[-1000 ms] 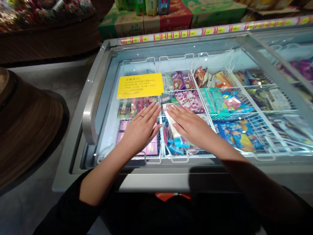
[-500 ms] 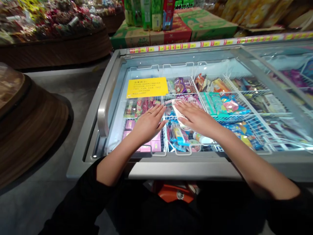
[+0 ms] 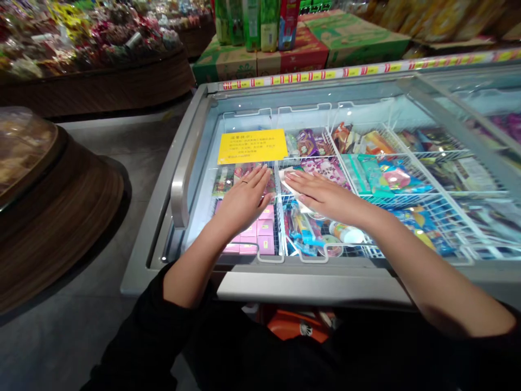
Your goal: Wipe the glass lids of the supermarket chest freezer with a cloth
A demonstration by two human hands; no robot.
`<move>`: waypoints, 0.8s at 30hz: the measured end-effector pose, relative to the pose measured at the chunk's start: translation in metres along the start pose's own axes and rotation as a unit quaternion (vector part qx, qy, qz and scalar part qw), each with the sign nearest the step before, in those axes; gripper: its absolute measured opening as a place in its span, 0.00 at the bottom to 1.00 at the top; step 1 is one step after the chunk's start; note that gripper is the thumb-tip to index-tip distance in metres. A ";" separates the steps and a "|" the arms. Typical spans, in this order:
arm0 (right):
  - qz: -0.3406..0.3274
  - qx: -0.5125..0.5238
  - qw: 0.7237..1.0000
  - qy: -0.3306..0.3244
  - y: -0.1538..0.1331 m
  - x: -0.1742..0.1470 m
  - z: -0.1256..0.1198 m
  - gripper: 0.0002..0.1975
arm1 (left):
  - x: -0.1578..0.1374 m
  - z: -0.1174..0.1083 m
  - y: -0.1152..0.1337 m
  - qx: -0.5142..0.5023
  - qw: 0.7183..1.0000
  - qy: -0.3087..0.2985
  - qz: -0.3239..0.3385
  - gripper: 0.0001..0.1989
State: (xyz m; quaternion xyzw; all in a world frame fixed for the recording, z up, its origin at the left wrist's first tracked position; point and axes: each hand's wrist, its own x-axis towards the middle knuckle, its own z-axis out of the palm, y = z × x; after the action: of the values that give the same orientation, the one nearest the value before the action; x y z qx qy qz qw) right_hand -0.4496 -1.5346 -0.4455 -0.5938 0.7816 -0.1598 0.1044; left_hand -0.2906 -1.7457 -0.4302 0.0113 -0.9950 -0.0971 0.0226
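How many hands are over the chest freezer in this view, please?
2: the left hand, with its fingertips just below the yellow notice, and the right hand, on the white cloth. Neither is hidden.

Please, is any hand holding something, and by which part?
Nothing is visibly gripped: the right hand lies flat over a white cloth; the left hand holds nothing.
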 end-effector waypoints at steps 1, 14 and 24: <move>0.001 0.001 1.000 0.000 0.002 -0.001 -0.001 0.28 | 0.000 -0.001 0.001 0.002 1.000 -0.007 -0.003 0.30; -0.028 -0.010 1.000 -0.010 -0.020 0.005 0.007 0.29 | 0.000 0.002 -0.007 -0.011 1.000 0.003 -0.018 0.30; 0.015 -0.040 0.999 0.022 -0.021 0.032 0.019 0.32 | 0.001 -0.001 -0.011 -0.009 0.999 0.000 -0.038 0.30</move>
State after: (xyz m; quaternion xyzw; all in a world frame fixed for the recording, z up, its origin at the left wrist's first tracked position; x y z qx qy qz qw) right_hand -0.4327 -1.5724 -0.4539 -0.5818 0.7985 -0.1398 0.0656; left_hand -0.2918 -1.7566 -0.4315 0.0494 -0.9929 -0.1067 0.0189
